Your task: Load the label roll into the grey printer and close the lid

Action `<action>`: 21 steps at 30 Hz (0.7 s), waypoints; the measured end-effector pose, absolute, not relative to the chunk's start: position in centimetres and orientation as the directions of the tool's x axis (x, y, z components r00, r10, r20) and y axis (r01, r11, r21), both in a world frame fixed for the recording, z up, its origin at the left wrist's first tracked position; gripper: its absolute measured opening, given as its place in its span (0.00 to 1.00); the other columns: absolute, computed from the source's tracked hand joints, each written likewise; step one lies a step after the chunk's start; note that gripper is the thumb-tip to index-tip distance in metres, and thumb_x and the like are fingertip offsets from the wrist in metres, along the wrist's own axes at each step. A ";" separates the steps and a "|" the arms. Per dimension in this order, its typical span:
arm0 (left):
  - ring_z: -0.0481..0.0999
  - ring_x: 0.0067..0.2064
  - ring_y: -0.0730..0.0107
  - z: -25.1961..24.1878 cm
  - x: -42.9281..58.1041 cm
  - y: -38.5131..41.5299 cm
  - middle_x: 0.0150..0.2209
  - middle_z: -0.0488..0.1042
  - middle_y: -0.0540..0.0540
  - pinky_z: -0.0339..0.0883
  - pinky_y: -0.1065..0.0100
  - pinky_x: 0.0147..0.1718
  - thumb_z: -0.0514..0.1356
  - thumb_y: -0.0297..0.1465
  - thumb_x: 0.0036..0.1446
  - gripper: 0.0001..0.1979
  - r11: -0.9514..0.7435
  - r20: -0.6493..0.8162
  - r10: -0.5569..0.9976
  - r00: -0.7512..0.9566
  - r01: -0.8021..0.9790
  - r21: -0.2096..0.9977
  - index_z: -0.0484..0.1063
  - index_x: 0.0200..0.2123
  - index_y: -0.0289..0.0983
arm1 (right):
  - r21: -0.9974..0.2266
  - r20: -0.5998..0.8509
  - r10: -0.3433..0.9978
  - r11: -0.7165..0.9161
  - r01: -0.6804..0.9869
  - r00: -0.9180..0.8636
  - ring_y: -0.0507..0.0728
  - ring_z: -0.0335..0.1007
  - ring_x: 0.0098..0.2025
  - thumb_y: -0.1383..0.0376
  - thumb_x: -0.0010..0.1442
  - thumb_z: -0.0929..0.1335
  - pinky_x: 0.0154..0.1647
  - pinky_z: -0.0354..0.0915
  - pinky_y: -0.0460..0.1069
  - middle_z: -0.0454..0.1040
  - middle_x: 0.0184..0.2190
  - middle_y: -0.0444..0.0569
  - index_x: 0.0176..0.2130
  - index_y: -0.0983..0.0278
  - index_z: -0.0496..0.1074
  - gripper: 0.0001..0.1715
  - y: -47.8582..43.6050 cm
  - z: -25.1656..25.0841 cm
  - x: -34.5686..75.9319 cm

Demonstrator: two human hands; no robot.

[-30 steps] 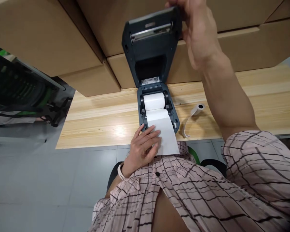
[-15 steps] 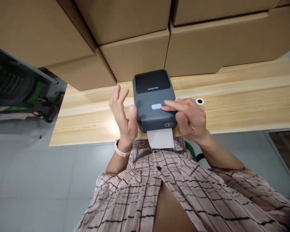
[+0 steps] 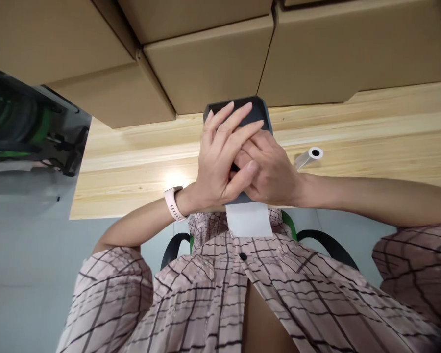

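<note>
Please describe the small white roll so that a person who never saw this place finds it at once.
On the wooden table, before the cardboard boxes, find the dark printer under the left hand and right hand. The white roll lies to its right, just past the right wrist. Its black-centred round end sets it apart from the flat paper sticking out of the printer.

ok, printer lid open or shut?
Shut: the lid sits down under the left hand and right hand, paper poking out in front. Can't tell whether it's latched.
</note>
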State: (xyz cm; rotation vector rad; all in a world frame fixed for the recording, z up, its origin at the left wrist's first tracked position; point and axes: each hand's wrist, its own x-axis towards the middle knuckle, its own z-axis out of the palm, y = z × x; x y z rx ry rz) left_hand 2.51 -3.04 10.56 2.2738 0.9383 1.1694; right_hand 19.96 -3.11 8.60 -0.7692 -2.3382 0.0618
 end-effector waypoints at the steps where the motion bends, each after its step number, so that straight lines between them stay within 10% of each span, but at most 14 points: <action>1: 0.58 0.78 0.41 10.6 2.5 -3.0 0.70 0.71 0.45 0.43 0.32 0.77 0.47 0.58 0.72 0.31 -0.681 0.533 0.729 0.429 0.379 0.627 0.72 0.63 0.46 | -0.241 0.578 0.539 0.830 0.504 -0.612 0.69 0.68 0.61 0.56 0.77 0.55 0.61 0.66 0.69 0.74 0.59 0.58 0.67 0.61 0.67 0.28 -3.1 8.6 20.0; 10: 0.66 0.73 0.45 10.7 2.6 -3.1 0.68 0.73 0.44 0.51 0.40 0.76 0.49 0.51 0.75 0.26 -0.696 0.582 0.718 0.382 0.376 0.612 0.72 0.63 0.42 | -0.380 0.528 0.637 0.769 0.514 -0.562 0.70 0.69 0.65 0.54 0.77 0.56 0.66 0.64 0.72 0.75 0.61 0.55 0.65 0.58 0.69 0.27 -3.2 8.9 20.0; 14: 0.66 0.73 0.50 7.4 2.4 -4.0 0.70 0.69 0.42 0.63 0.45 0.71 0.55 0.44 0.74 0.25 -0.735 0.801 0.596 -0.046 0.371 0.568 0.65 0.68 0.41 | -0.465 0.597 0.690 0.714 0.523 -0.410 0.68 0.68 0.70 0.56 0.77 0.59 0.72 0.63 0.70 0.76 0.63 0.54 0.65 0.57 0.70 0.24 -3.9 8.7 20.8; 16: 0.79 0.53 0.60 4.7 1.8 -6.1 0.55 0.77 0.46 0.76 0.53 0.50 0.56 0.44 0.72 0.17 -0.695 0.810 0.461 -0.364 0.419 0.584 0.70 0.59 0.45 | -0.499 0.607 0.713 0.686 0.529 -0.351 0.67 0.65 0.73 0.57 0.77 0.59 0.74 0.61 0.70 0.73 0.68 0.55 0.68 0.57 0.67 0.26 -4.6 8.1 21.3; 18: 0.70 0.27 0.70 2.2 1.0 -9.2 0.29 0.72 0.51 0.69 0.63 0.28 0.52 0.43 0.73 0.14 -0.626 0.755 0.514 -0.407 0.423 0.655 0.71 0.40 0.44 | -0.512 0.604 0.726 0.670 0.538 -0.329 0.66 0.59 0.77 0.58 0.77 0.58 0.77 0.58 0.70 0.66 0.73 0.56 0.73 0.57 0.61 0.29 -5.4 7.3 21.6; 21: 0.66 0.22 0.70 0.5 0.0 -13.6 0.19 0.67 0.50 0.62 0.64 0.22 0.47 0.50 0.75 0.30 -0.343 0.372 0.926 -0.061 0.271 0.899 0.69 0.24 0.41 | -0.521 0.592 0.744 0.647 0.557 -0.311 0.65 0.56 0.79 0.59 0.78 0.57 0.79 0.54 0.71 0.61 0.77 0.55 0.76 0.55 0.54 0.32 -6.3 6.3 21.8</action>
